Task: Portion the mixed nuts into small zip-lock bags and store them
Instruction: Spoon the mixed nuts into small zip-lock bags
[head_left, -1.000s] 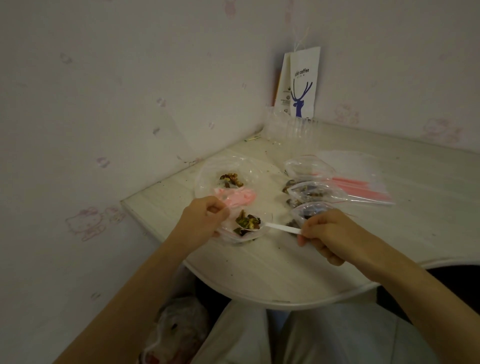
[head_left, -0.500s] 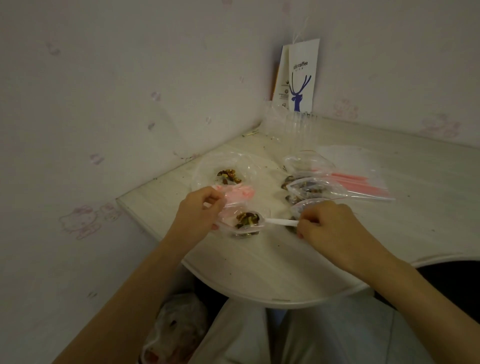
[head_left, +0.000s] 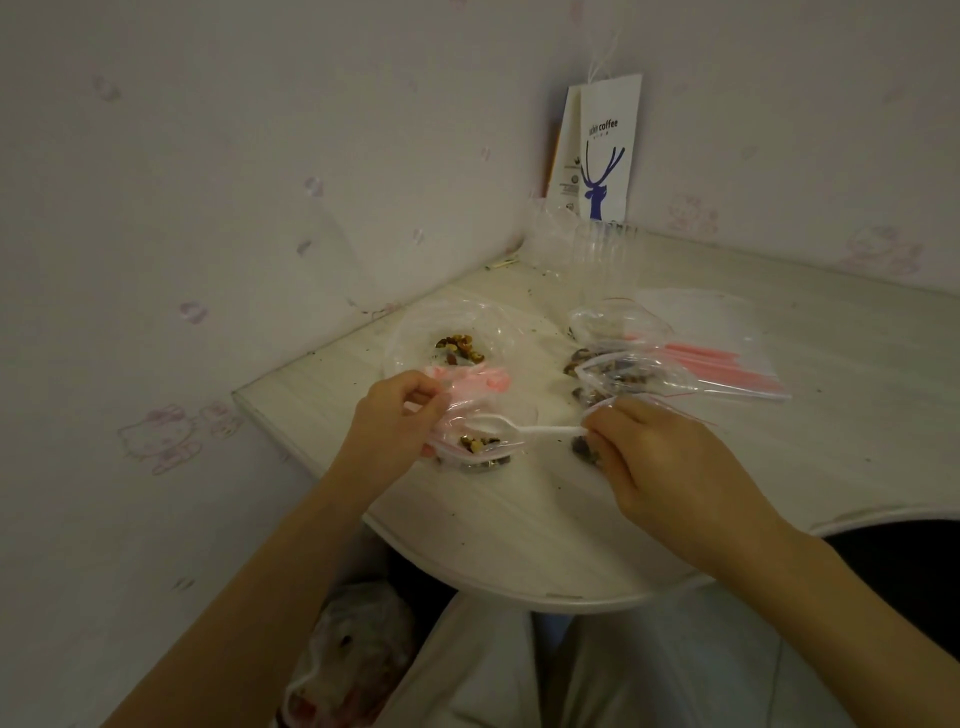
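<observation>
My left hand (head_left: 397, 415) pinches the mouth of a small zip-lock bag (head_left: 475, 431) and holds it open just above the table. Mixed nuts (head_left: 480, 446) lie in the bag's bottom. My right hand (head_left: 654, 457) grips the handle of a white plastic spoon (head_left: 519, 428), whose bowl sits inside the bag's mouth. Behind it, a clear plastic bowl (head_left: 415, 338) holds a small heap of loose nuts (head_left: 460, 348). To the right lie filled small bags (head_left: 628, 371), one partly under my right hand.
A stack of unused zip-lock bags with pink strips (head_left: 727, 353) lies at the right. Clear plastic cups (head_left: 605, 260) and a white coffee paper bag (head_left: 597, 150) stand in the wall corner. The pale table (head_left: 519, 519) has a curved front edge. A white plastic bag (head_left: 353, 654) sits on the floor.
The spoon's load of nuts has dropped into the small bag; the spoon bowl now looks empty. My left hand has kept its pinch on the bag's mouth.
</observation>
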